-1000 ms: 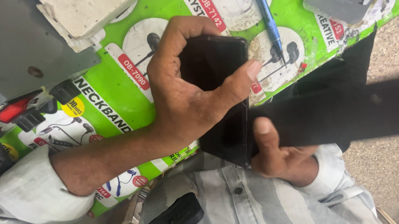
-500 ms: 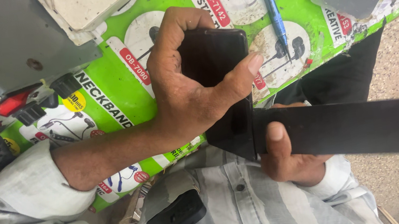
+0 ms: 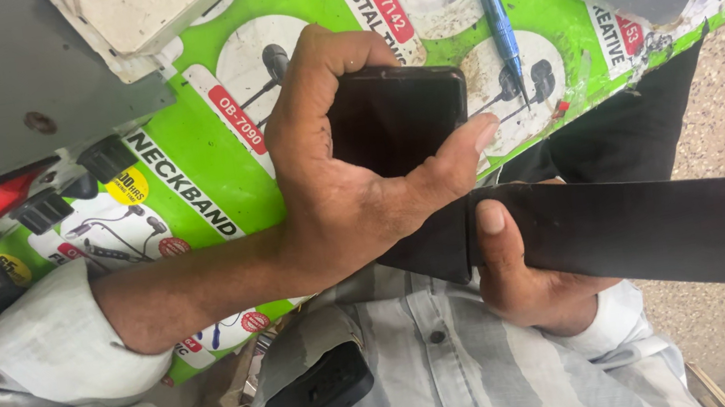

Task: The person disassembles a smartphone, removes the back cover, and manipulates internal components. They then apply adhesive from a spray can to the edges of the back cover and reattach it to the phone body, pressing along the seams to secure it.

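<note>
Left hand (image 3: pixel 351 186) grips phone (image 3: pixel 398 119); right hand (image 3: pixel 520 267) pinches prob. film (image 3: pixel 655 226).

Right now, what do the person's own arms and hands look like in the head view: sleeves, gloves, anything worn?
Both hands are bare, with no gloves, and no rings or watch visible. The left hand comes out of a pale off-white sleeve pushed up toward the elbow, leaving the forearm uncovered. The right hand shows a matching light cuff at the wrist. The fingers look work-smudged.
</note>
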